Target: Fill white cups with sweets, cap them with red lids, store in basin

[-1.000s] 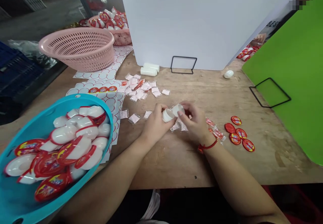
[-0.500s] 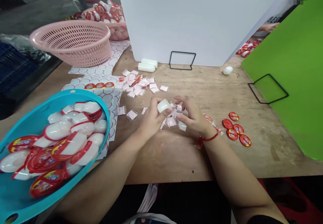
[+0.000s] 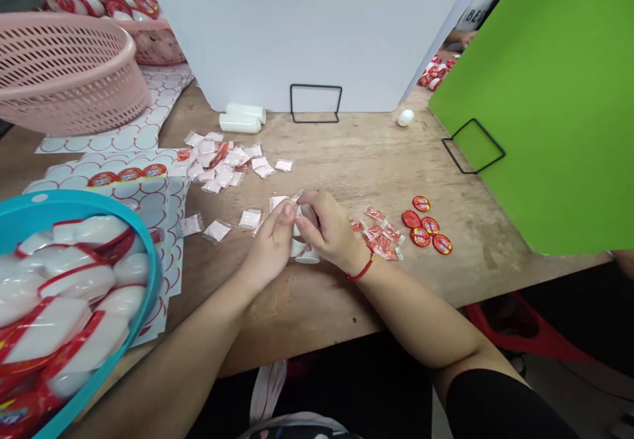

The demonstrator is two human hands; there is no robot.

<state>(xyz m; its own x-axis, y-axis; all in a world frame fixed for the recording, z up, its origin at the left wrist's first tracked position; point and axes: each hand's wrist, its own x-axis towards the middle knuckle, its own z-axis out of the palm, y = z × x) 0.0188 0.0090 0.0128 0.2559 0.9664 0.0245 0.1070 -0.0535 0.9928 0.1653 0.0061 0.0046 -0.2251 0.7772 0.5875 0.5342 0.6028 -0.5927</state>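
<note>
My left hand [image 3: 277, 241] and my right hand [image 3: 331, 229] meet above the wooden table, both closed on a small white plastic container [image 3: 308, 213]. Fingers hide much of it, and whether it is one piece or two halves is unclear. Below the hands a white plastic cup [image 3: 308, 256] lies on the table. Small clear sachets with pale pink contents [image 3: 250, 218] lie left of my left hand, some partly covered by it. Beside my right wrist is a group of red sachets [image 3: 382, 236], and further right several round red labelled discs [image 3: 421, 236].
A blue basin [image 3: 143, 228] of packed white-and-red pieces stands at left, with a pink basket [image 3: 74, 89] behind. A pile of pink sachets [image 3: 222, 162] and white tubes [image 3: 240, 123] lie at the back. White [image 3: 297, 23] and green [image 3: 545, 96] boards stand behind and right.
My right hand has come across to my left, and both now close around the white container. The view has turned to the right, and the red sachets show more fully.
</note>
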